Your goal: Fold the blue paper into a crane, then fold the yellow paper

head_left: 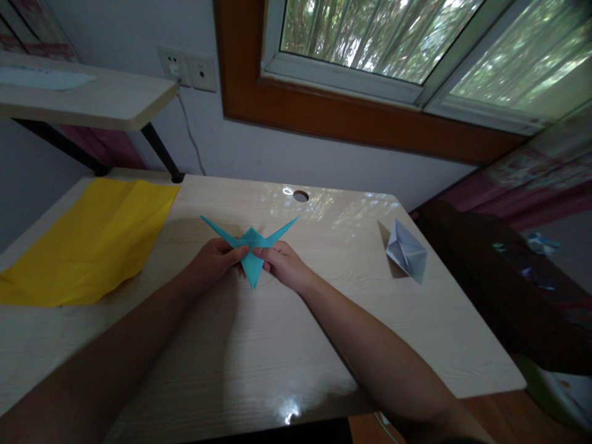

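Observation:
A turquoise origami crane (252, 266) is held above the middle of the desk, between my two hands. Two thin points spread up and outward from it to left and right, and a wider flap points down toward me. My left hand (221, 258) pinches its left side, thumb on the front face. On the right side, my right hand (280, 261) grips it the same way, its thumb close to the other thumb. The fingers behind the paper are partly hidden.
A large yellow sheet (92, 240) lies at the desk's left. A folded white paper piece (407, 250) stands at the right. The pale desk (324, 345) has a round cable hole (301, 196) near its back edge. A raised shelf (115, 98) stands at the back left, below wall sockets (187, 69).

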A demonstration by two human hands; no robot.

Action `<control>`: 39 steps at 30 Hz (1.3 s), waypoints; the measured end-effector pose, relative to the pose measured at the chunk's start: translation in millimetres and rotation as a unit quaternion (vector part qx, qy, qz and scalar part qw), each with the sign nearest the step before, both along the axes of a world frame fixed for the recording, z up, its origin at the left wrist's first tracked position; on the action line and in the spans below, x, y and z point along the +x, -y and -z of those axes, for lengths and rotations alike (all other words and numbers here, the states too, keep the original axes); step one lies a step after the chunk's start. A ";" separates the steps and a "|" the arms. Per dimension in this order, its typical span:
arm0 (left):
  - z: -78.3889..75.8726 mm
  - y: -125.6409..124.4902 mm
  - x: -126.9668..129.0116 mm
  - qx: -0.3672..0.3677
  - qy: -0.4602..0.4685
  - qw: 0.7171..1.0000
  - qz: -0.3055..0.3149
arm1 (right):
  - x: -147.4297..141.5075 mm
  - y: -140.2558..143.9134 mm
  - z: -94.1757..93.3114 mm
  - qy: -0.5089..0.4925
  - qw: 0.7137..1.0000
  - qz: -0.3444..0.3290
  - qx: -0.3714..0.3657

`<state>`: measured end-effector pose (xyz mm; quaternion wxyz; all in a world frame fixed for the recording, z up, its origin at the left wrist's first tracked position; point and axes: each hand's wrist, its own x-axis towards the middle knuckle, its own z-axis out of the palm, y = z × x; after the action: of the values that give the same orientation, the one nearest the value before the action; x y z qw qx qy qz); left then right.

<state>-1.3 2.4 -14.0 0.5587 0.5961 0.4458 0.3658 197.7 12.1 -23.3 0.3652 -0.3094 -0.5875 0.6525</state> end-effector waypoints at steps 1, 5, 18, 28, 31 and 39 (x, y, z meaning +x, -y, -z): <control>-0.4 0.1 0.0 0.003 -0.003 1.000 -0.001 | 0.1 0.9 -1.5 0.004 1.000 0.000 0.004; -2.7 1.0 -0.1 0.009 -0.010 1.000 -0.007 | 0.2 3.2 -4.4 0.023 1.000 0.009 0.013; -4.8 0.3 -1.4 0.017 -0.033 0.998 0.050 | -0.2 3.8 -3.8 0.023 1.000 -0.008 0.008; -0.3 -0.1 -1.2 -0.009 0.045 0.997 0.056 | -1.0 4.9 -5.3 0.011 1.000 0.006 0.007; 1.0 0.1 -1.1 -0.017 0.056 0.997 0.057 | -1.0 2.6 -5.3 -0.009 1.000 -0.005 0.013; -3.0 0.8 1.1 -0.035 0.047 0.997 0.056 | -0.4 0.0 -1.5 -0.018 1.000 -0.016 -0.001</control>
<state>-0.2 1.7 -11.0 0.6189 0.5825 0.3974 0.3461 197.3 12.2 -21.8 0.3650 -0.2887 -0.5850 0.6643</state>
